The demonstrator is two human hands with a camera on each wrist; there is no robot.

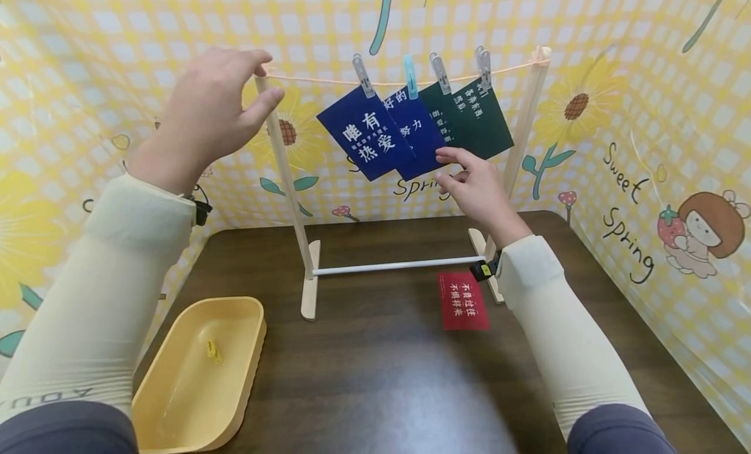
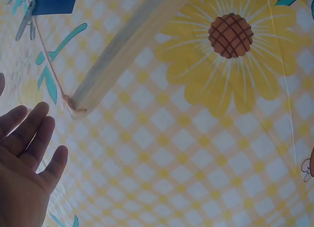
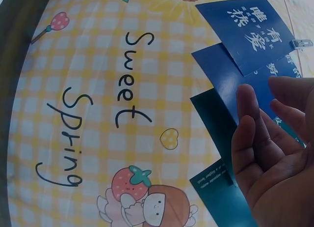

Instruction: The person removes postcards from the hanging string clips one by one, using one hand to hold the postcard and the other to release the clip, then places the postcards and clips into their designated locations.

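My left hand (image 1: 211, 105) is raised beside the top of the left wooden post (image 1: 281, 160). Its fingers are spread and hold nothing; in the left wrist view they stand apart from the post's corded end. My right hand (image 1: 478, 186) is at the lower right edge of a blue card (image 1: 422, 144), fingers loosely bent; whether they touch it I cannot tell. Left of that card hangs another blue card (image 1: 364, 134), overlapping it. Green cards (image 1: 489, 121) hang to the right. Grey clothespins (image 1: 362, 75) and a light blue clothespin (image 1: 410, 77) fasten the cards to an orange string (image 1: 317, 81).
A red card (image 1: 463, 302) lies on the brown table (image 1: 364, 363) near the rack's right foot. At the left stands a yellow tray (image 1: 255, 336) with a yellow clothespin (image 1: 214, 351) in it. A white crossbar (image 1: 399, 265) joins the rack's feet. Checked cloth surrounds the table.
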